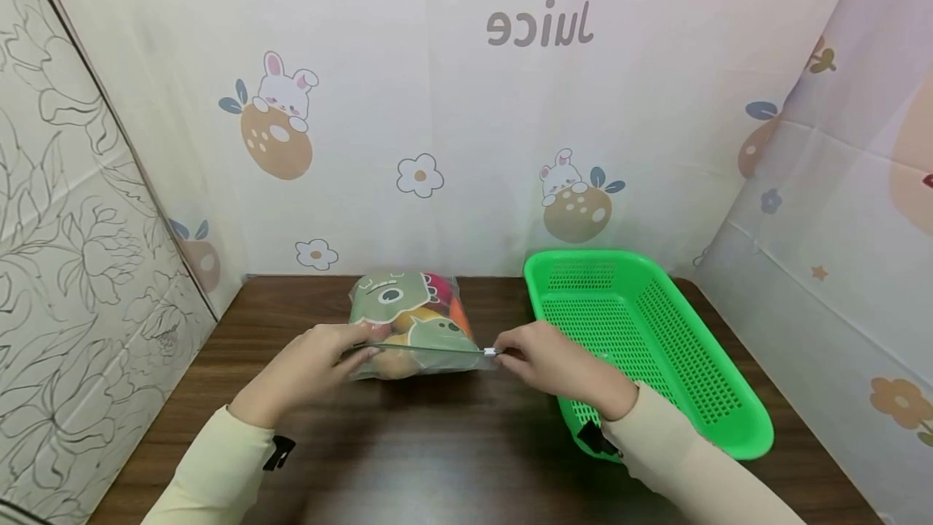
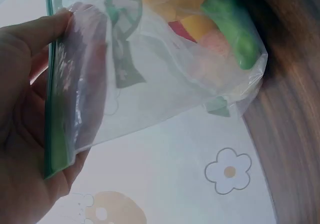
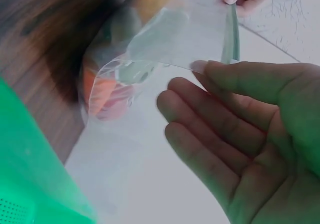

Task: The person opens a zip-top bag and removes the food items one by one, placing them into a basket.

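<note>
A clear zip bag (image 1: 437,335) with a green dinosaur print holds several colourful fruit- and vegetable-like pieces. Its green zip strip (image 2: 51,108) runs along the near edge. My left hand (image 1: 309,363) pinches the left part of this strip, thumb on one side and fingers on the other. At the right end sits a white slider (image 1: 490,352), where my right hand (image 1: 557,367) pinches the bag's corner between thumb and index finger. In the right wrist view the other fingers (image 3: 210,154) are spread loosely away from the plastic. Inside are an orange piece (image 3: 101,92) and a long green one (image 2: 232,28).
A green perforated plastic basket (image 1: 729,363) stands to the right, partly under my right forearm. Both rest on a dark wood-grain table (image 1: 408,460). Behind it hangs a pale curtain (image 1: 437,104) with rabbit and fruit prints; patterned panels close the sides.
</note>
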The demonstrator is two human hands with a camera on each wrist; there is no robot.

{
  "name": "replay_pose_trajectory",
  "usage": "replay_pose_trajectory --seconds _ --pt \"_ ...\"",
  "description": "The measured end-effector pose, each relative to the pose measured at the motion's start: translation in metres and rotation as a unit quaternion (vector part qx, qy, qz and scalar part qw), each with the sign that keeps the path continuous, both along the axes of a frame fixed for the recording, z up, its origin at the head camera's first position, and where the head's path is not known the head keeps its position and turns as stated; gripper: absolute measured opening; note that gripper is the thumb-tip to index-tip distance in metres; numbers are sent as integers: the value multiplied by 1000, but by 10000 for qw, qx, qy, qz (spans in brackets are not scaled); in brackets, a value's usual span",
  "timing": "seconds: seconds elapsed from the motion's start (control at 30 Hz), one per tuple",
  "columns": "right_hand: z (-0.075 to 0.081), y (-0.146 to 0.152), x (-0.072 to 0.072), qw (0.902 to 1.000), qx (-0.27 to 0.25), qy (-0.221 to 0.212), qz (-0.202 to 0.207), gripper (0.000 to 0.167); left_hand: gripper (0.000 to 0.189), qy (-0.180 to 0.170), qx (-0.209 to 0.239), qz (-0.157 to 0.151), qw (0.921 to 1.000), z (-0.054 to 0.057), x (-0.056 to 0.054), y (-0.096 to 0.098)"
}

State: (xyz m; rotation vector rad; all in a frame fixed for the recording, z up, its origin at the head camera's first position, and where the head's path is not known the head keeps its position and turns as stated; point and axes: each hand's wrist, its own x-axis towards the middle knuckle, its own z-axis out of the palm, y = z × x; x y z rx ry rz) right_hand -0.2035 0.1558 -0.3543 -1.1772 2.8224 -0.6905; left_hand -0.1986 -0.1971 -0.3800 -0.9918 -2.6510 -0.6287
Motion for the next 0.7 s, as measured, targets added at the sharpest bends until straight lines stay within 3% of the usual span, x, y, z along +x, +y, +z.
replay_pose_trajectory --seconds 0.2,0.5,0.7 --pt "5 3 -12 9985 -516 -84 -189 7 23 292 -124 443 9985 13 -4 0" --pt "19 4 -31 9827 -1717 327 -614 10 10 921 139 672 9934 42 -20 2" --pt "23 5 -40 9708 -2245 377 -755 13 11 998 612 708 9906 54 -34 5"
